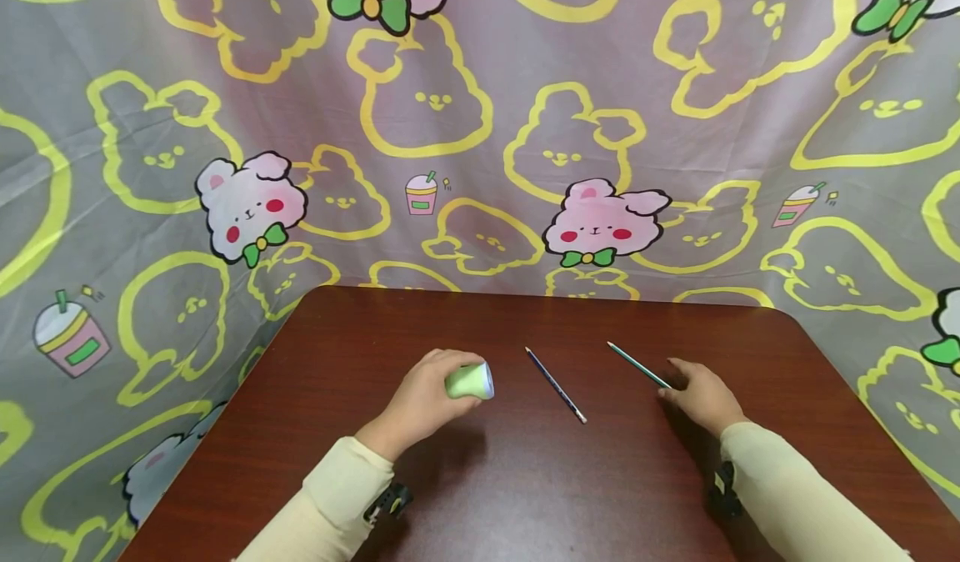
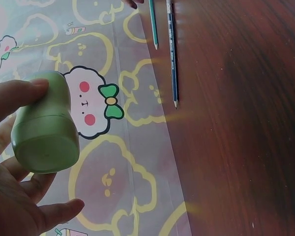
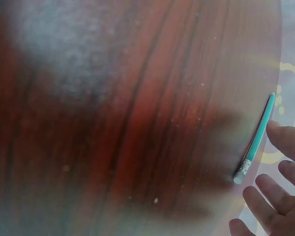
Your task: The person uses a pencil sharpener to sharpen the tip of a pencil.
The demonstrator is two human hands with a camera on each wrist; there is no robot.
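Light-looking green container (image 1: 465, 382), best held mid-body, is clasped by left grip (image 1: 426, 393); teal pencil (image 1: 634, 363) is ungrasped beside spread right grip (image 1: 703, 395).

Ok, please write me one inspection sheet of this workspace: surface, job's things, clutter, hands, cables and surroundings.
Surface: glossy brown table.
Job's things: green cup, held tilted above the table; blue pencil and teal pencil, lying apart on the table.
Clutter: nothing seen.
Hands: left hand holds the cup; right hand is beside the teal pencil, contact unclear.
Cables: nothing seen.
Surroundings: grey cloth with yellow outlines and cartoon animals, behind and beside the table.
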